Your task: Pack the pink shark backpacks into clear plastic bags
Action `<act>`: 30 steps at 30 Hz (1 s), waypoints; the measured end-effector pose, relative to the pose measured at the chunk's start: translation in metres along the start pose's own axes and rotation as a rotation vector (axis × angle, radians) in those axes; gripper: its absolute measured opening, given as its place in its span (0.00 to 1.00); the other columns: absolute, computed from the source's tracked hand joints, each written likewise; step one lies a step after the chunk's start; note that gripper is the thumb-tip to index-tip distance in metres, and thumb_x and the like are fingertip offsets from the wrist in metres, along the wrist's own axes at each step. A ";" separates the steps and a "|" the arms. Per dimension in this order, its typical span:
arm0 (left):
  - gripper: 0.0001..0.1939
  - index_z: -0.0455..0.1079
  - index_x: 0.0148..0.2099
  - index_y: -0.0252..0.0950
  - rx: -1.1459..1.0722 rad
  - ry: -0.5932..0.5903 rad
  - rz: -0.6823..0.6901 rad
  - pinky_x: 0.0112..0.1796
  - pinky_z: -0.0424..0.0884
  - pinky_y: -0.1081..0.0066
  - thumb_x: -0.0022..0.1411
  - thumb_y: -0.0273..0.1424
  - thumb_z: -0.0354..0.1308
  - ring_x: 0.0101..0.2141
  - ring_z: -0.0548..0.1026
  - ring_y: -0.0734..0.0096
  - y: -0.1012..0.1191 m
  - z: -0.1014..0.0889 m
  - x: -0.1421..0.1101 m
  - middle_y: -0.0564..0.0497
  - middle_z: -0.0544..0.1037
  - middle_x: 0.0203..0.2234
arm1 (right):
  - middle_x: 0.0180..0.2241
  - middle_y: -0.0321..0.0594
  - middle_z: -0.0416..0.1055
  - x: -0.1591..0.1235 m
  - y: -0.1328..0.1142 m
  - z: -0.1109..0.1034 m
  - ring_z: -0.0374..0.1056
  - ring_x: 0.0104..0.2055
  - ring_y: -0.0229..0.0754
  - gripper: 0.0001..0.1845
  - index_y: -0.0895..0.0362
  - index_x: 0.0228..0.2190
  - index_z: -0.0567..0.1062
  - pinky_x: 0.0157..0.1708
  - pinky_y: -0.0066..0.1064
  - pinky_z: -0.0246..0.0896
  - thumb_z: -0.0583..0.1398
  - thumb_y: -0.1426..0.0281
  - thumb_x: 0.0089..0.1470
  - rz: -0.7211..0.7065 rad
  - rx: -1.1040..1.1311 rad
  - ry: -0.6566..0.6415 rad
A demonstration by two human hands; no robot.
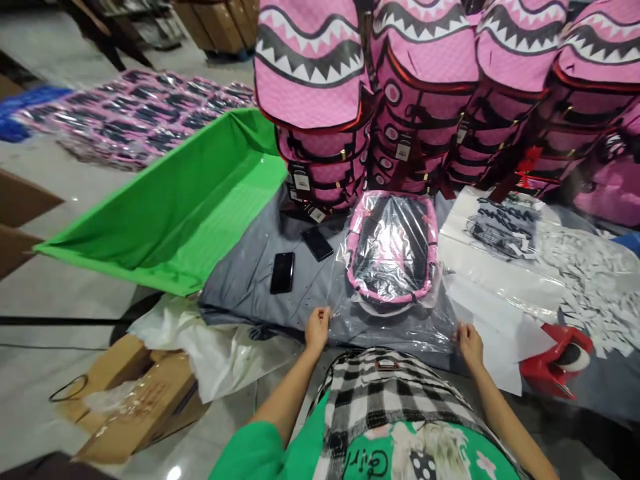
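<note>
In front of me on the grey-covered table lies a pink and black backpack, back panel up, inside a clear plastic bag. The bag's loose open end spreads towards my body. My left hand is closed on the left corner of that end, fingertips pinched together. At the right corner my right hand pinches the same plastic. Both corners are held apart, so the film lies stretched and flat between my hands.
Stacked pink backpacks line the table's far side. Two phones lie left of the bag. Right are white papers, a red tape dispenser and scattered white tags. A green fabric bin and cardboard boxes stand left.
</note>
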State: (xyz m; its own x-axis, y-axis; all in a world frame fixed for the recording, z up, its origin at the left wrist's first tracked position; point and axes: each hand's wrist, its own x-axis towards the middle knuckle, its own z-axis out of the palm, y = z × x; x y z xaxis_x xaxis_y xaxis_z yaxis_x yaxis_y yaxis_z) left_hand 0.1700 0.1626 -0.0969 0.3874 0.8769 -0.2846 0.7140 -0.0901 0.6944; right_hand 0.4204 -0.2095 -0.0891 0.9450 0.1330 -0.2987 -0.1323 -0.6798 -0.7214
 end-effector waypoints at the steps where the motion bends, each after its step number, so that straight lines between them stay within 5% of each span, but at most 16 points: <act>1: 0.14 0.70 0.37 0.37 0.012 0.023 -0.002 0.39 0.70 0.66 0.64 0.42 0.53 0.34 0.77 0.60 -0.004 0.003 -0.001 0.47 0.79 0.30 | 0.23 0.44 0.72 -0.001 0.000 0.000 0.69 0.27 0.48 0.34 0.52 0.26 0.64 0.28 0.36 0.60 0.45 0.34 0.50 0.025 -0.012 0.017; 6: 0.09 0.68 0.34 0.37 0.037 0.049 0.035 0.38 0.69 0.67 0.65 0.34 0.51 0.34 0.75 0.62 -0.020 0.008 0.000 0.47 0.76 0.30 | 0.20 0.37 0.63 -0.005 -0.007 0.004 0.55 0.22 0.42 0.29 0.51 0.25 0.64 0.25 0.33 0.44 0.47 0.39 0.53 -0.020 -0.216 0.107; 10: 0.13 0.67 0.34 0.37 -0.013 -0.046 0.074 0.30 0.69 0.71 0.68 0.34 0.45 0.22 0.70 0.69 -0.029 0.001 0.016 0.53 0.71 0.20 | 0.18 0.36 0.59 0.005 -0.006 0.002 0.54 0.23 0.41 0.33 0.51 0.20 0.60 0.25 0.32 0.49 0.45 0.35 0.51 -0.165 -0.108 0.046; 13: 0.15 0.69 0.44 0.34 -0.043 -0.144 0.123 0.26 0.70 0.70 0.67 0.35 0.45 0.18 0.69 0.70 -0.035 -0.013 0.027 0.53 0.73 0.21 | 0.18 0.36 0.61 0.009 0.004 -0.009 0.57 0.22 0.42 0.34 0.52 0.23 0.66 0.23 0.33 0.53 0.43 0.36 0.53 -0.159 -0.095 -0.013; 15: 0.20 0.68 0.55 0.32 -0.044 -0.183 0.169 0.32 0.75 0.65 0.63 0.33 0.49 0.24 0.74 0.67 -0.041 -0.029 0.030 0.48 0.79 0.29 | 0.20 0.37 0.66 0.006 0.012 -0.020 0.60 0.22 0.44 0.33 0.55 0.32 0.72 0.23 0.33 0.54 0.48 0.39 0.54 -0.159 -0.114 -0.005; 17: 0.27 0.66 0.61 0.34 0.078 -0.195 0.349 0.46 0.75 0.59 0.59 0.28 0.52 0.40 0.79 0.60 -0.048 -0.046 0.028 0.41 0.80 0.45 | 0.30 0.42 0.73 -0.001 0.020 -0.030 0.66 0.27 0.46 0.31 0.56 0.43 0.74 0.26 0.33 0.57 0.54 0.44 0.54 -0.272 -0.211 0.063; 19: 0.30 0.66 0.65 0.39 0.322 -0.183 0.657 0.58 0.66 0.53 0.60 0.24 0.52 0.56 0.72 0.54 -0.055 -0.059 0.024 0.39 0.72 0.59 | 0.40 0.48 0.75 -0.009 0.026 -0.035 0.70 0.35 0.49 0.27 0.56 0.51 0.73 0.31 0.36 0.62 0.56 0.51 0.58 -0.519 -0.365 0.161; 21: 0.28 0.66 0.66 0.45 0.559 -0.188 0.978 0.62 0.60 0.52 0.65 0.23 0.50 0.62 0.67 0.55 -0.060 -0.067 0.020 0.43 0.68 0.64 | 0.44 0.50 0.75 -0.015 0.028 -0.037 0.71 0.43 0.50 0.21 0.55 0.50 0.75 0.40 0.38 0.66 0.56 0.58 0.62 -0.796 -0.476 0.212; 23: 0.27 0.66 0.65 0.49 0.664 -0.251 1.178 0.64 0.57 0.56 0.69 0.23 0.49 0.63 0.66 0.61 -0.063 -0.070 0.019 0.47 0.70 0.62 | 0.43 0.47 0.77 -0.020 0.025 -0.036 0.72 0.45 0.49 0.16 0.54 0.44 0.78 0.46 0.40 0.67 0.55 0.61 0.63 -0.926 -0.471 0.164; 27: 0.26 0.70 0.63 0.50 0.702 -0.392 1.235 0.65 0.56 0.60 0.69 0.22 0.47 0.61 0.69 0.65 -0.064 -0.071 0.023 0.51 0.75 0.58 | 0.42 0.45 0.79 -0.025 0.012 -0.039 0.73 0.46 0.51 0.18 0.52 0.35 0.80 0.51 0.44 0.66 0.53 0.57 0.62 -0.765 -0.308 -0.027; 30: 0.30 0.65 0.66 0.49 0.695 -0.350 1.229 0.65 0.56 0.59 0.68 0.20 0.46 0.63 0.67 0.64 -0.064 -0.070 0.025 0.50 0.71 0.62 | 0.43 0.46 0.79 -0.027 0.002 -0.040 0.73 0.47 0.53 0.20 0.51 0.34 0.80 0.55 0.49 0.65 0.55 0.51 0.59 -0.595 -0.126 -0.054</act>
State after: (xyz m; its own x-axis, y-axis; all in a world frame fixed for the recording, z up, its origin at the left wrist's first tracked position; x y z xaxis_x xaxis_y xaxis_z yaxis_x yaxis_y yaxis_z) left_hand 0.0931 0.2235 -0.1019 0.9972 -0.0690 0.0273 -0.0729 -0.9793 0.1889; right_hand 0.4068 -0.2431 -0.0571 0.8289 0.5504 0.0998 0.4535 -0.5569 -0.6959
